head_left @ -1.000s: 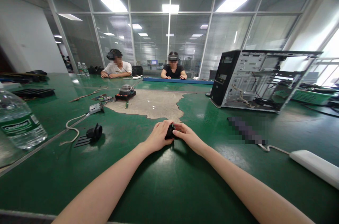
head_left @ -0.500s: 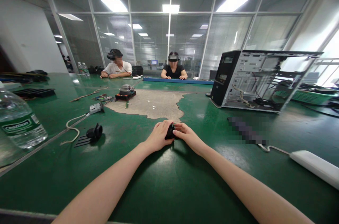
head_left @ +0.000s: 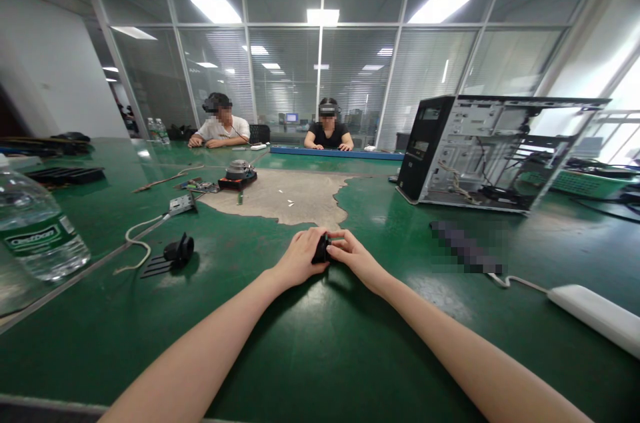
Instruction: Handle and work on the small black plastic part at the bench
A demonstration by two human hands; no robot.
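Note:
A small black part [head_left: 323, 248] is held between both hands just above the green table [head_left: 320, 343], near the middle of the view. My left hand [head_left: 301, 255] wraps round its left side, with the thumb below and the fingers over the top. From the right, my right hand [head_left: 353, 255] grips the part's near right side with bent fingers. Most of the part is covered by the fingers, so its full shape cannot be told. To the left lies a black round piece with flat prongs [head_left: 175, 253], beside a metal bracket [head_left: 181, 204] with a pale cord.
A water bottle [head_left: 43, 236] stands at the left. An open computer case [head_left: 440, 150] is at the right, with a pixelated dark object [head_left: 465, 246] and a white power strip [head_left: 595, 313] nearer. Two people sit across the table. A red-black device [head_left: 238, 176] lies beyond.

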